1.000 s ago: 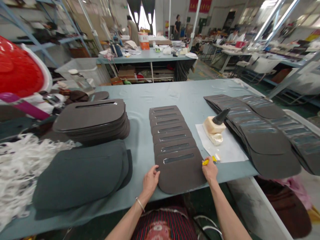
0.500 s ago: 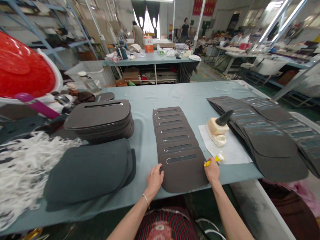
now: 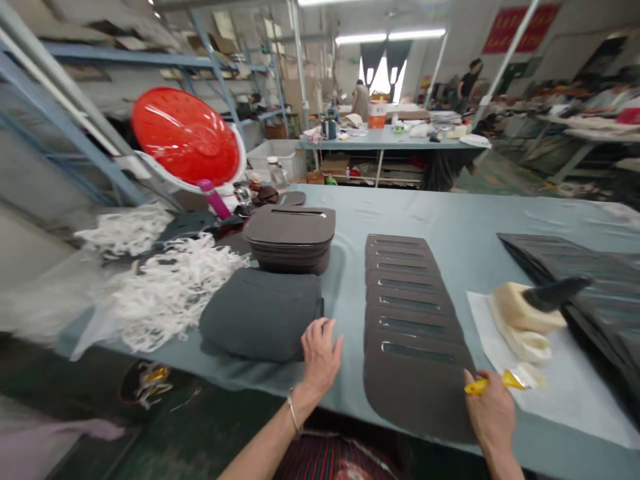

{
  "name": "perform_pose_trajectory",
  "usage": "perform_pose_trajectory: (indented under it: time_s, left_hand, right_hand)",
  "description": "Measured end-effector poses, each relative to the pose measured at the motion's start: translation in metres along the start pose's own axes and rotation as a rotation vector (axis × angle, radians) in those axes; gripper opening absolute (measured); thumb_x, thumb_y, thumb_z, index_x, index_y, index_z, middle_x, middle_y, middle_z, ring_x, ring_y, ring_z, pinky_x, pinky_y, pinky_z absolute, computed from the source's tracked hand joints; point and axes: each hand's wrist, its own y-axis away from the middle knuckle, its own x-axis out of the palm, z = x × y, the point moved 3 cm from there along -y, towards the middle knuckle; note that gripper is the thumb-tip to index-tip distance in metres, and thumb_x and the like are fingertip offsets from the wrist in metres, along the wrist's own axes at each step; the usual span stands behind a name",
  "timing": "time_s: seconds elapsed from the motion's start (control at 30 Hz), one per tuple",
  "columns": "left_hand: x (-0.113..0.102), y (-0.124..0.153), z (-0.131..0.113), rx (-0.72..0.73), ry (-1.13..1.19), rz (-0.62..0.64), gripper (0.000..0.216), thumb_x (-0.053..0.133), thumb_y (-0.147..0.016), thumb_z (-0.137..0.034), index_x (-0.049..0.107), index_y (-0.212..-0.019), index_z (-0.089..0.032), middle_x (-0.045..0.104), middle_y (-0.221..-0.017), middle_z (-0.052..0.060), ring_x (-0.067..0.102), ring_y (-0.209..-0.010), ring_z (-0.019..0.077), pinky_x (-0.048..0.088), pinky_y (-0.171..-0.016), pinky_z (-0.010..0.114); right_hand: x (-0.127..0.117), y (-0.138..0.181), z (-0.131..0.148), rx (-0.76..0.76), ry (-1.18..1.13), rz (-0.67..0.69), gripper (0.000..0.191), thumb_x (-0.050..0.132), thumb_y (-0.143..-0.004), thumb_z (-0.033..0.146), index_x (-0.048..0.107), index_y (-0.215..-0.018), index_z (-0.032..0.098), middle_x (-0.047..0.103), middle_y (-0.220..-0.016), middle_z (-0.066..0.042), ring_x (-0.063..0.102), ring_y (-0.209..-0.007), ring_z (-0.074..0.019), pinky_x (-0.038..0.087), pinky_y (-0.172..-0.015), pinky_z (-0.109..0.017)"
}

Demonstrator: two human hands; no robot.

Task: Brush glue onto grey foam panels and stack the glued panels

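My left hand (image 3: 321, 353) has its fingers apart at the right edge of a stack of dark grey-green fabric pieces (image 3: 263, 313); whether it touches them I cannot tell. My right hand (image 3: 493, 410) grips a small brush with a yellow handle (image 3: 477, 387), its pale bristles pointing right. That hand rests by the right edge of the nearest brown panel (image 3: 420, 393). Several such rounded panels overlap in a column, each with a shiny slot-shaped strip. Right of them, a cream-coloured container (image 3: 525, 313) with a black cone-shaped top lies on a white sheet (image 3: 590, 400).
Left of the column stands a pile of brown panels (image 3: 290, 227). A heap of white strips (image 3: 175, 293) lies at the far left, below a red basin (image 3: 187, 137). More overlapped panels (image 3: 595, 267) lie at the right. Two people are in the background.
My left hand has left the brown panels and moved left to the grey-green fabric. The view has swung left. My right hand still holds the brush beside the panel column.
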Motion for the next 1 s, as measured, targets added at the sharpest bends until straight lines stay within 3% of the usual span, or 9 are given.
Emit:
perform_pose_trajectory:
  time_s: [0.1, 0.17, 0.4, 0.5, 0.57, 0.7, 0.77, 0.87, 1.0]
  left_hand:
    - [-0.051, -0.018, 0.045, -0.175, -0.219, -0.216, 0.044, 0.048, -0.085, -0.035, 0.047, -0.125, -0.016, 0.045, -0.126, 0.015, 0.039, -0.117, 0.0297, 0.032, -0.095, 0.046]
    - [-0.068, -0.026, 0.071, -0.198, -0.26, -0.196, 0.038, 0.049, -0.085, -0.035, 0.053, -0.117, -0.017, 0.051, -0.116, 0.014, 0.045, -0.108, 0.0285, 0.037, -0.089, 0.044]
    - [-0.062, -0.029, 0.088, -0.126, 0.103, -0.044, 0.019, 0.045, -0.086, -0.033, 0.059, -0.083, -0.02, 0.058, -0.08, 0.003, 0.054, -0.076, 0.0152, 0.043, -0.073, 0.027]
    - [-0.059, -0.028, 0.081, -0.128, 0.319, 0.084, 0.025, 0.044, -0.086, -0.04, 0.06, -0.09, -0.021, 0.061, -0.082, 0.002, 0.056, -0.072, 0.0133, 0.045, -0.07, 0.025]
    - [-0.065, -0.03, 0.085, -0.128, 0.372, 0.122, 0.031, 0.04, -0.088, -0.042, 0.06, -0.1, -0.021, 0.064, -0.09, 0.003, 0.059, -0.079, 0.0142, 0.046, -0.075, 0.027]
    - [-0.096, -0.042, 0.124, -0.313, -0.009, -0.183, 0.043, 0.046, -0.082, -0.048, 0.056, -0.112, -0.017, 0.056, -0.117, 0.013, 0.049, -0.113, 0.0274, 0.037, -0.096, 0.043]
    - [-0.107, -0.051, 0.152, -0.491, -0.213, -0.231, 0.064, 0.051, -0.075, -0.057, 0.047, -0.123, -0.013, 0.047, -0.127, 0.02, 0.042, -0.119, 0.0372, 0.035, -0.094, 0.054]
    - [-0.107, -0.069, 0.181, -0.506, -0.273, -0.019, 0.082, 0.054, -0.066, -0.066, 0.043, -0.126, -0.011, 0.05, -0.121, 0.023, 0.046, -0.113, 0.0393, 0.041, -0.088, 0.051]
    - [-0.096, -0.084, 0.185, -0.484, -0.203, 0.239, 0.071, 0.05, -0.07, -0.065, 0.048, -0.119, -0.014, 0.061, -0.105, 0.016, 0.058, -0.098, 0.0348, 0.046, -0.081, 0.045]
  right_hand:
    - [0.005, 0.003, 0.04, -0.087, -0.155, -0.024, 0.046, 0.039, -0.082, 0.056, 0.056, -0.094, 0.015, 0.057, -0.074, -0.012, 0.053, -0.066, -0.0243, 0.036, -0.057, -0.031]
    - [0.005, 0.009, 0.081, -0.104, -0.276, 0.03, 0.045, 0.039, -0.082, 0.058, 0.055, -0.091, 0.017, 0.058, -0.075, -0.01, 0.053, -0.067, -0.0233, 0.036, -0.059, -0.031]
    - [0.004, 0.051, 0.276, -0.236, -0.972, 0.565, 0.033, 0.048, -0.081, 0.051, 0.05, -0.09, 0.02, 0.057, -0.08, -0.003, 0.052, -0.065, -0.0146, 0.039, -0.064, -0.026]
    - [0.005, 0.059, 0.329, -0.14, -1.149, 0.585, 0.028, 0.055, -0.075, 0.044, 0.047, -0.088, 0.02, 0.052, -0.079, 0.001, 0.05, -0.068, -0.0133, 0.039, -0.066, -0.025]
    - [0.004, 0.059, 0.343, -0.057, -1.192, 0.487, 0.024, 0.057, -0.072, 0.037, 0.045, -0.085, 0.021, 0.049, -0.08, 0.002, 0.048, -0.072, -0.0133, 0.039, -0.07, -0.025]
    - [0.001, 0.064, 0.338, -0.019, -1.18, 0.463, 0.019, 0.053, -0.07, 0.025, 0.042, -0.085, 0.021, 0.046, -0.078, 0.002, 0.045, -0.071, -0.0128, 0.038, -0.069, -0.024]
    - [0.0, 0.069, 0.332, 0.007, -1.17, 0.494, 0.018, 0.05, -0.069, 0.022, 0.042, -0.085, 0.022, 0.044, -0.074, 0.004, 0.043, -0.067, -0.012, 0.037, -0.065, -0.023]
    - [0.0, 0.078, 0.328, 0.054, -1.171, 0.49, 0.018, 0.048, -0.067, 0.02, 0.041, -0.084, 0.022, 0.042, -0.07, 0.005, 0.041, -0.063, -0.011, 0.036, -0.06, -0.021]
    - [0.002, 0.084, 0.321, 0.089, -1.156, 0.459, 0.019, 0.047, -0.065, 0.018, 0.041, -0.083, 0.022, 0.04, -0.069, 0.005, 0.042, -0.061, -0.0104, 0.036, -0.058, -0.02]
